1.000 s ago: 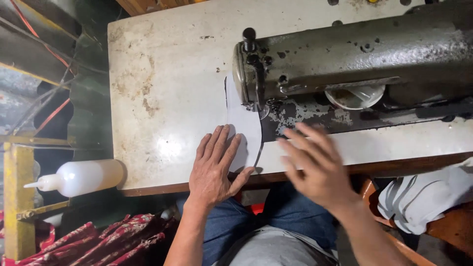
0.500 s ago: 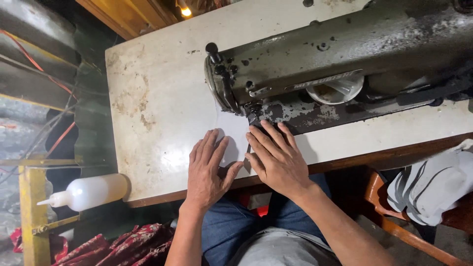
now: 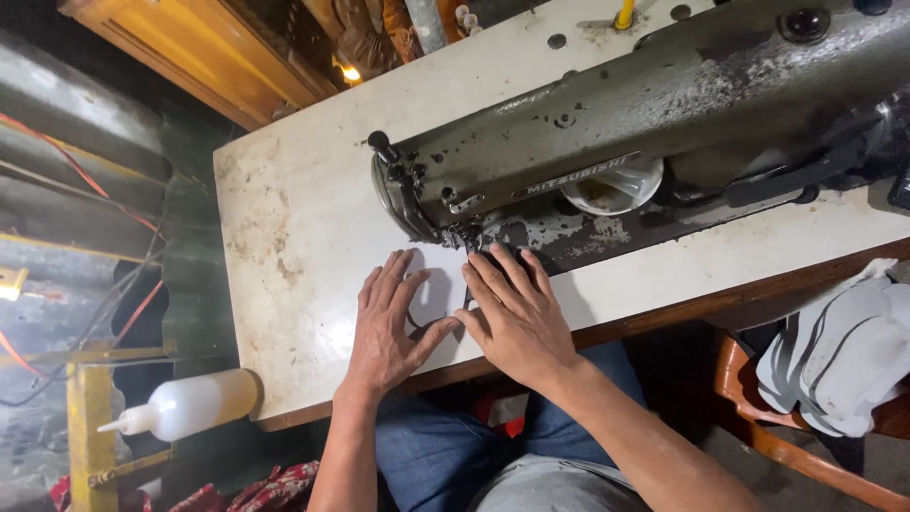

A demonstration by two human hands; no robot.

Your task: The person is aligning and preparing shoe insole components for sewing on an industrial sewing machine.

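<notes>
Pressing my left hand [image 3: 389, 327] and right hand [image 3: 517, 318] flat, fingers spread, I pinned a white cut piece [image 3: 438, 284] to the worn table [image 3: 284, 237]. It lay just before the grey sewing machine [image 3: 645, 123], right fingertips near its needle end.

— Where is there room on the bench [image 3: 284, 256]?

— The left part of the frame: a wide bare stretch of worn white top, from the far edge down to the near edge, with nothing standing on it.

— And to the right?

— The sewing machine [image 3: 664, 123] blocks the upper right, its long arm running across. Under the head the gap is tight; the white piece [image 3: 438, 289] lies there, with the left hand [image 3: 389, 327] and right hand [image 3: 517, 318] flat on it.

— Below the bench edge?

— A plastic bottle [image 3: 190, 406] sits lower left; a stack of grey cut pieces [image 3: 844, 356] on a wooden chair [image 3: 758, 427] crowds the lower right.
</notes>
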